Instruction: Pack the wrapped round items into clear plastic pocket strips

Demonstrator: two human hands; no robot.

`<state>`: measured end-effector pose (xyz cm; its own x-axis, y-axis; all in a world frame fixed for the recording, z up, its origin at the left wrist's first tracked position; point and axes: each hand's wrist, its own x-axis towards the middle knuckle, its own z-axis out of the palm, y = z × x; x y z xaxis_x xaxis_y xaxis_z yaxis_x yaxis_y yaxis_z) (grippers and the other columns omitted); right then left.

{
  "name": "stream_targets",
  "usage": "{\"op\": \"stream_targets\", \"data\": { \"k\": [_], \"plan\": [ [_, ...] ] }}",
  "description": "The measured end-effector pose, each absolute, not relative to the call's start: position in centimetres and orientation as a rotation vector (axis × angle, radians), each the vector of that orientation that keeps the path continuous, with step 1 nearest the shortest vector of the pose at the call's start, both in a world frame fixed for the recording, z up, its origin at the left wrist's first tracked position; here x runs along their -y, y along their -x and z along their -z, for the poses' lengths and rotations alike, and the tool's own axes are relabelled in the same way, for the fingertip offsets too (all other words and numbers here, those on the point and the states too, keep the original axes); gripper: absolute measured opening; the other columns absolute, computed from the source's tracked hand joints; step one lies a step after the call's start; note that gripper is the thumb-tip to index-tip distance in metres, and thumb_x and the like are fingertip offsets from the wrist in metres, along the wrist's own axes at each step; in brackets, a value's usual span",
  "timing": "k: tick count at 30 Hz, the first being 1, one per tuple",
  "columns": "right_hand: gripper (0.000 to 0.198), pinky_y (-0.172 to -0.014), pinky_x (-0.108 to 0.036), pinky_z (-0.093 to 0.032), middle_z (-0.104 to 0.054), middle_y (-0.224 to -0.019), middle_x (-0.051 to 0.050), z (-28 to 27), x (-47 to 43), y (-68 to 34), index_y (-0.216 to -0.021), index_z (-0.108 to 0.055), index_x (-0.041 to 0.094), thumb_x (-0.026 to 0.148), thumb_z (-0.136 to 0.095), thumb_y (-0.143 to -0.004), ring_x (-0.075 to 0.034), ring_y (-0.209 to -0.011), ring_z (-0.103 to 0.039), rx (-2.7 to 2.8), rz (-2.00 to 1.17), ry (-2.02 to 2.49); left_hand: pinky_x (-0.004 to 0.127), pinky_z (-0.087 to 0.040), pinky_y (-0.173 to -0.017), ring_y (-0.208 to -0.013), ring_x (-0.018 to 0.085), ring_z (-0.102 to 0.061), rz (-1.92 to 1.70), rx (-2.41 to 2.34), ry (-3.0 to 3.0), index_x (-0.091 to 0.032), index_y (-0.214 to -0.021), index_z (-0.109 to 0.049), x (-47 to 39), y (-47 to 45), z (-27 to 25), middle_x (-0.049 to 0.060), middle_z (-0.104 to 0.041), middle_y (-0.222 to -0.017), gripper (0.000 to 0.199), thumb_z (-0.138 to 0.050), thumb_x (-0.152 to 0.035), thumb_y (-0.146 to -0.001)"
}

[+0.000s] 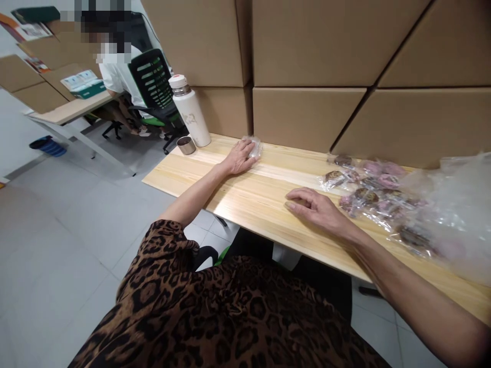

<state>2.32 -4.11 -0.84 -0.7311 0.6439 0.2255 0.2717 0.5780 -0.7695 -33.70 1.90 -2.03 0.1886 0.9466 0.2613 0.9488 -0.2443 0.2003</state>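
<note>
My left hand [240, 157] reaches to the back edge of the tabletop, fingers stretched over a small clear plastic packet [254, 147]. It touches the packet from above, with the thumb spread to the side; what is inside is mostly covered. My right hand [312, 207] rests low over the wooden table [261, 204], fingers gently bent and the thumb apart, with nothing seen in it. Just to its right lie several clear-wrapped items [366, 197], some pink and some brown patterned. A heap of clear plastic bags [456, 204] covers part of them.
Large cardboard boxes [310, 112] line the table's back edge. At the left end stand a white thermos bottle [194, 117] and a small metal cup [186, 145]. Across the aisle, a person [126, 76] sits in a green-and-black chair [153, 79] at another desk [76, 107].
</note>
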Motion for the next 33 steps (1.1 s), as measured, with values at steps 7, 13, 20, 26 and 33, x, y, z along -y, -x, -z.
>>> {"op": "stream_targets", "data": {
  "k": [7,13,20,26,33],
  "plan": [
    [0.026,-0.101,-0.05,-0.058,-0.078,-0.114,-0.012,0.4,4.5,-1.7,-0.103,-0.076,0.022,0.044,-0.063,-0.099,-0.03,-0.109,-0.072,2.345,-0.992,0.692,0.058,-0.03,-0.136,-0.16,0.034,-0.048,0.669,1.882,2.467,-0.016,-0.151,-0.061,-3.9,34.4,2.9,0.023,-0.056,-0.166,0.089,-0.018,-0.079,-0.104],
    [0.03,-0.098,-0.049,-0.06,-0.077,-0.116,-0.014,0.1,4.8,-1.6,-0.109,-0.076,0.02,0.042,-0.058,-0.101,-0.028,-0.105,-0.072,2.338,-0.924,0.739,0.057,-0.027,-0.137,-0.164,0.034,-0.041,0.544,1.887,2.419,-0.011,-0.156,-0.053,-4.1,33.7,2.6,0.025,-0.051,-0.169,0.077,-0.02,-0.061,-0.108],
    [0.033,-0.117,-0.058,-0.053,-0.073,-0.137,-0.014,-1.9,5.7,-6.7,-0.128,-0.074,0.023,0.041,-0.057,-0.106,-0.032,-0.133,-0.066,2.152,-0.434,0.938,0.065,-0.024,-0.135,-0.162,0.038,-0.041,0.422,1.959,2.259,-0.014,-0.148,-0.059,-2.8,31.7,1.1,0.022,-0.054,-0.166,0.058,-0.03,-0.045,-0.107],
    [0.045,-0.123,-0.069,-0.036,-0.067,-0.144,-0.022,-2.1,4.1,-19.2,-0.135,-0.07,0.018,0.049,-0.064,-0.102,-0.04,-0.141,-0.056,1.807,0.16,1.366,0.066,-0.038,-0.121,-0.143,0.043,-0.05,0.401,1.996,2.159,-0.016,-0.134,-0.066,-2.4,30.7,0.6,0.024,-0.062,-0.147,0.049,-0.037,-0.043,-0.104],
    [0.061,-0.107,-0.066,-0.038,-0.07,-0.134,-0.03,1.4,3.0,-29.0,-0.113,-0.073,0.02,0.067,-0.088,-0.078,-0.044,-0.128,-0.055,1.782,0.033,1.717,0.059,-0.039,-0.122,-0.141,0.04,-0.049,0.511,2.097,2.137,-0.018,-0.14,-0.059,-1.8,30.6,0.0,0.021,-0.059,-0.148,0.055,-0.038,-0.056,-0.105]
  ]
}}
